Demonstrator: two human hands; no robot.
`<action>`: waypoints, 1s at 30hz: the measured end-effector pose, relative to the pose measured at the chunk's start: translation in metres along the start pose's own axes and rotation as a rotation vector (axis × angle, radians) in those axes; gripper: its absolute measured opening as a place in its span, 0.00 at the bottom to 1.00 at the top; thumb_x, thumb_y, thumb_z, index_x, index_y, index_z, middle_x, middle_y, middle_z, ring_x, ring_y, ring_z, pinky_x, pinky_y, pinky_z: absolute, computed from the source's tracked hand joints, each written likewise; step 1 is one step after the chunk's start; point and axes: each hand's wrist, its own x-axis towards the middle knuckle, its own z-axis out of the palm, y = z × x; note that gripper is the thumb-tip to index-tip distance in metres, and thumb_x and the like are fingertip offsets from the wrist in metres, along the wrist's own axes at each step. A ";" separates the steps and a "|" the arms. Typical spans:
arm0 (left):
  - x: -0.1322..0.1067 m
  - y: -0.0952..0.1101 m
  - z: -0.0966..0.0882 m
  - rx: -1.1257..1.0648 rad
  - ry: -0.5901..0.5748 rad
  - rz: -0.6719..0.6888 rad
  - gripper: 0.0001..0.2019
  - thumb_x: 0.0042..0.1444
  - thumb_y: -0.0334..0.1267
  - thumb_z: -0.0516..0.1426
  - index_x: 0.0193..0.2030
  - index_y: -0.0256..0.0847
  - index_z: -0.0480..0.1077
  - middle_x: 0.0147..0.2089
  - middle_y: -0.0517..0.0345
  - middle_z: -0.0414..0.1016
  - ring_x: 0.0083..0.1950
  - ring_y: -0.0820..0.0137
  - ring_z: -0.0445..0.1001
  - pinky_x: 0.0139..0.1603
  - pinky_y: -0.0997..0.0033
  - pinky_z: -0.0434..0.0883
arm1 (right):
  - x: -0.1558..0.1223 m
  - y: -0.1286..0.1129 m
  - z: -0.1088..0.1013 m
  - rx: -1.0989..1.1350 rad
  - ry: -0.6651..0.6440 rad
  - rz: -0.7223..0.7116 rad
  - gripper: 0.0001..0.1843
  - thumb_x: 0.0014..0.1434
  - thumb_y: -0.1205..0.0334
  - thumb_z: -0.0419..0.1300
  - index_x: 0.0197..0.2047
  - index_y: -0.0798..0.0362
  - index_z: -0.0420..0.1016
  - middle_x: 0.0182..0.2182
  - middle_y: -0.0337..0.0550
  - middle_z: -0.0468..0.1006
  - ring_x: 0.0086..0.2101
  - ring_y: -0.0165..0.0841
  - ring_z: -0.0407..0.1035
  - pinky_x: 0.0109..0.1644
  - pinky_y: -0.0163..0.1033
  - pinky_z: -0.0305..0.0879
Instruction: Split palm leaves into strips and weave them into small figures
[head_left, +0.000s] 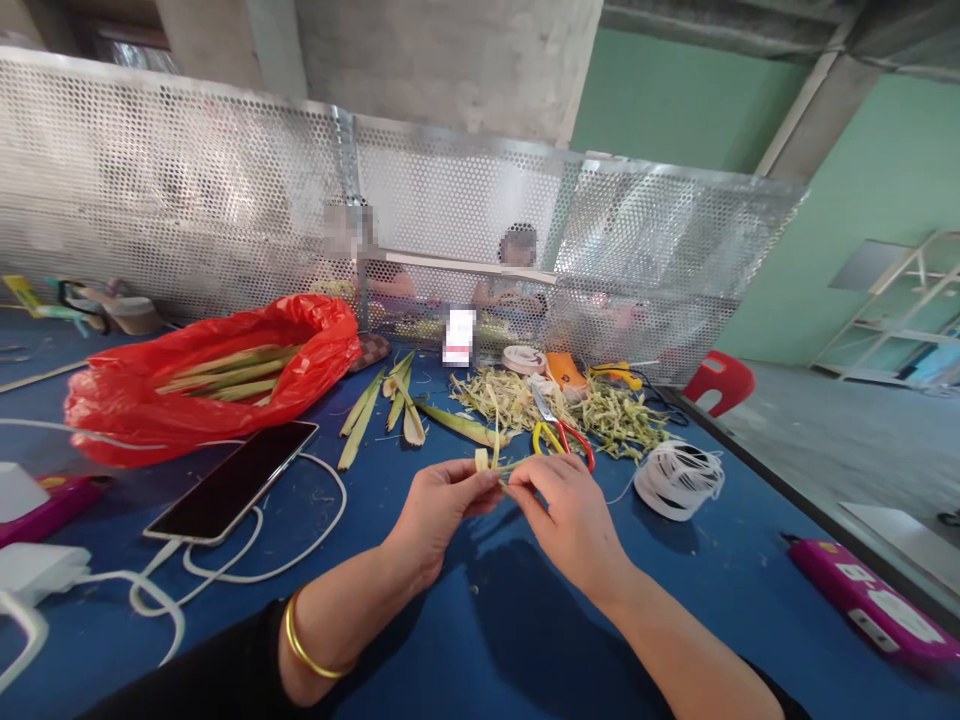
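Observation:
My left hand (442, 510), with a gold bangle (300, 645) at its wrist, pinches pale yellow-green leaf strips (496, 430) between thumb and fingers. One strip stands upright above the fingertips, and a wider piece curls beside it. Close by on the right, my right hand (574, 515) is closed, its fingertips pinching the strips' other side. Just behind it lie scissors (561, 436) with red and yellow handles, blades pointing away. Beyond them is a heap of shredded leaf strips (622, 415). Longer leaf pieces (457, 424) are spread on the blue table left of the heap.
At left, a red plastic bag (315, 350) holds long leaves, near a phone (232, 480) on a white cable. A roll of white cord (675, 480) stands at right, beyond which lies a purple power strip (862, 595). Behind a perforated metal screen (457, 180) people sit.

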 end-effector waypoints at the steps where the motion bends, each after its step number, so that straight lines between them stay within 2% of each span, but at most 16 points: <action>1: 0.000 0.000 0.000 -0.007 -0.001 0.006 0.13 0.40 0.43 0.67 0.30 0.34 0.77 0.30 0.53 0.78 0.31 0.72 0.73 0.36 0.75 0.70 | -0.001 -0.002 0.002 0.027 -0.015 0.003 0.08 0.60 0.68 0.55 0.29 0.51 0.67 0.26 0.37 0.73 0.30 0.31 0.67 0.40 0.39 0.58; 3: 0.000 -0.002 0.000 -0.035 -0.021 0.011 0.13 0.41 0.43 0.66 0.30 0.35 0.77 0.32 0.52 0.78 0.33 0.70 0.74 0.37 0.74 0.70 | -0.002 -0.007 0.006 0.152 -0.065 0.084 0.07 0.60 0.65 0.55 0.29 0.51 0.68 0.25 0.37 0.73 0.29 0.31 0.67 0.38 0.37 0.59; 4: 0.001 -0.002 0.000 -0.048 -0.028 0.009 0.13 0.41 0.43 0.66 0.30 0.35 0.77 0.32 0.52 0.78 0.33 0.70 0.74 0.37 0.73 0.70 | -0.003 -0.008 0.008 0.254 -0.094 0.174 0.08 0.60 0.63 0.56 0.28 0.51 0.69 0.25 0.37 0.73 0.28 0.31 0.66 0.35 0.36 0.60; 8: 0.004 -0.003 -0.003 -0.063 0.045 0.012 0.11 0.42 0.42 0.65 0.29 0.35 0.76 0.29 0.54 0.76 0.31 0.70 0.73 0.35 0.72 0.69 | -0.001 -0.005 0.013 0.787 -0.162 0.661 0.16 0.56 0.50 0.58 0.26 0.54 0.71 0.21 0.36 0.71 0.25 0.29 0.65 0.31 0.34 0.60; 10: 0.004 -0.001 -0.003 -0.055 0.065 0.019 0.10 0.43 0.40 0.65 0.28 0.35 0.76 0.29 0.54 0.76 0.30 0.72 0.71 0.33 0.74 0.69 | 0.001 -0.001 0.013 1.023 -0.118 0.829 0.18 0.51 0.47 0.61 0.26 0.55 0.72 0.22 0.36 0.70 0.24 0.27 0.64 0.30 0.34 0.60; 12: 0.002 0.001 -0.002 -0.040 0.038 0.011 0.10 0.43 0.41 0.65 0.30 0.35 0.76 0.29 0.54 0.75 0.30 0.73 0.71 0.32 0.75 0.68 | 0.002 0.004 0.013 1.218 -0.029 0.939 0.17 0.47 0.48 0.66 0.28 0.56 0.74 0.23 0.36 0.70 0.22 0.25 0.62 0.29 0.33 0.60; 16: -0.002 0.003 0.001 -0.011 0.003 -0.021 0.11 0.43 0.41 0.65 0.31 0.35 0.77 0.27 0.55 0.75 0.29 0.73 0.71 0.30 0.77 0.66 | 0.002 0.010 0.012 1.379 0.199 1.085 0.18 0.41 0.54 0.70 0.34 0.55 0.77 0.24 0.35 0.70 0.22 0.24 0.62 0.27 0.32 0.61; 19: -0.001 0.001 0.001 0.024 0.012 -0.008 0.12 0.43 0.43 0.65 0.29 0.36 0.76 0.27 0.55 0.75 0.28 0.73 0.71 0.30 0.77 0.65 | 0.003 0.011 0.010 1.285 0.330 1.066 0.17 0.42 0.54 0.70 0.35 0.54 0.78 0.22 0.35 0.71 0.22 0.25 0.63 0.26 0.31 0.60; 22: 0.002 -0.002 -0.001 0.055 0.001 0.004 0.14 0.43 0.45 0.64 0.32 0.36 0.77 0.27 0.55 0.75 0.28 0.73 0.71 0.30 0.76 0.66 | 0.005 0.005 0.006 1.122 0.368 0.893 0.14 0.48 0.52 0.65 0.34 0.54 0.78 0.27 0.39 0.75 0.25 0.27 0.67 0.30 0.34 0.62; 24: 0.004 -0.004 -0.002 0.053 -0.020 0.008 0.15 0.43 0.45 0.64 0.35 0.36 0.77 0.27 0.56 0.75 0.27 0.73 0.71 0.30 0.76 0.66 | 0.006 0.000 0.003 1.047 0.315 0.753 0.11 0.52 0.54 0.62 0.33 0.54 0.76 0.30 0.40 0.77 0.26 0.28 0.67 0.33 0.36 0.64; 26: 0.004 -0.004 -0.002 0.043 -0.030 0.013 0.15 0.43 0.44 0.65 0.35 0.37 0.76 0.27 0.56 0.76 0.27 0.73 0.72 0.30 0.76 0.67 | 0.006 -0.005 0.000 1.011 0.222 0.656 0.09 0.54 0.56 0.60 0.31 0.53 0.73 0.27 0.39 0.76 0.23 0.27 0.65 0.31 0.35 0.63; 30: 0.000 -0.001 0.001 0.066 0.003 0.006 0.14 0.40 0.43 0.66 0.30 0.35 0.75 0.27 0.53 0.77 0.27 0.73 0.72 0.32 0.75 0.68 | 0.003 -0.005 -0.002 0.835 0.083 0.585 0.11 0.57 0.56 0.57 0.26 0.53 0.68 0.20 0.34 0.68 0.19 0.25 0.58 0.24 0.32 0.55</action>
